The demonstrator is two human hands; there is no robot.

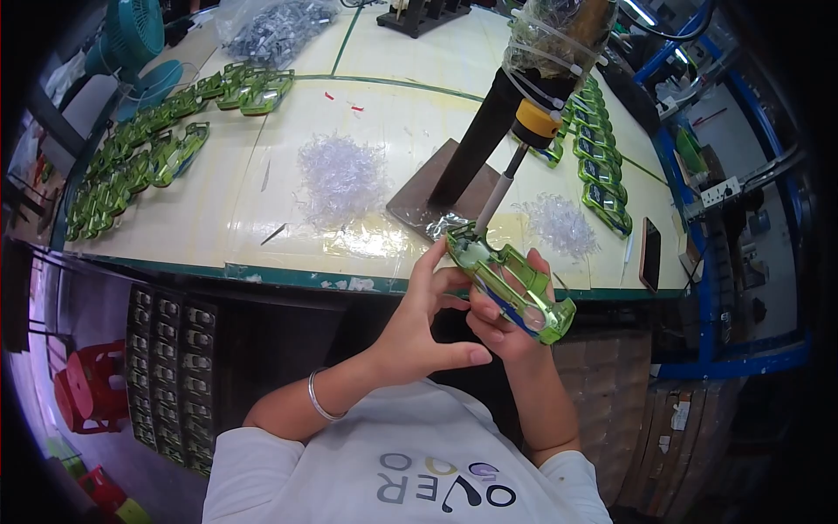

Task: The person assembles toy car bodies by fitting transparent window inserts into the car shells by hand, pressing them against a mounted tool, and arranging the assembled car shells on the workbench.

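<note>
A glossy green toy car body shell (504, 284) is held tilted over the table's near edge, its hollow inside facing up. My right hand (511, 336) grips it from below and along the right side, fingers curled round it. The fingertips of my left hand (428, 327) touch the shell's far left end, while its thumb stands out away from the shell. A grey rod tip (496, 203) hangs from a yellow-collared tool (536, 120) and reaches down into the shell's far end. Whether it touches the plastic there I cannot tell.
A black post (476, 131) on a brown base plate (419, 194) stands behind the shell. Piles of small clear plastic pieces (342, 179) lie on the table. Rows of green shells (131, 170) stand left, others (601, 166) right, beside a phone (650, 253).
</note>
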